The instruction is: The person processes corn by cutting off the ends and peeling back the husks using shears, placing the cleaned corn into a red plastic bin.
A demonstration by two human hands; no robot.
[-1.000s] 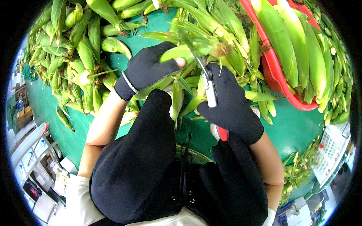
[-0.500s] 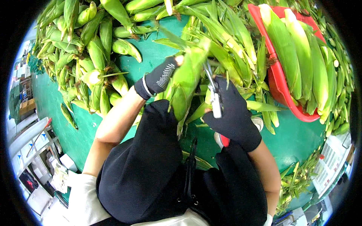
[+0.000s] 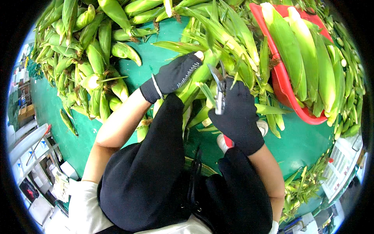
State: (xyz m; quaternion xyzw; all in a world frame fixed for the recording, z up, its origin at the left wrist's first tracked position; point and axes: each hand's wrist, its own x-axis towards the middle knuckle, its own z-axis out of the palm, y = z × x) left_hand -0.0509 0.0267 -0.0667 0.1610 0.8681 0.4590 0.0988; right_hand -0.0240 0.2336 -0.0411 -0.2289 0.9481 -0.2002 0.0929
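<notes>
My left hand (image 3: 176,75), in a black fingerless glove with pale grip dots, is closed around a green, husk-covered ear of corn (image 3: 201,75) above my knees. The ear slants, its upper end away from me. In my black-gloved right hand (image 3: 238,115) is a pair of pruning shears (image 3: 220,96) with metal handles. Their curved blades stand apart just right of the ear, close to its upper part. A cut-looking strip of husk (image 3: 206,93) hangs between the ear and the shears. My right fingers are partly hidden behind the handles.
A large pile of unhusked corn (image 3: 93,54) lies at the far left. Loose husks and leaves (image 3: 233,43) are heaped straight ahead. On the right, a red scoop-shaped basket (image 3: 277,74) holds several ears, with more corn beyond it. Husk scraps (image 3: 302,191) lie at the lower right on the green floor (image 3: 304,144).
My left hand has shifted right and a little farther away along the ear. The ear's loose leaves have swung. My right hand with the shears has moved only slightly left.
</notes>
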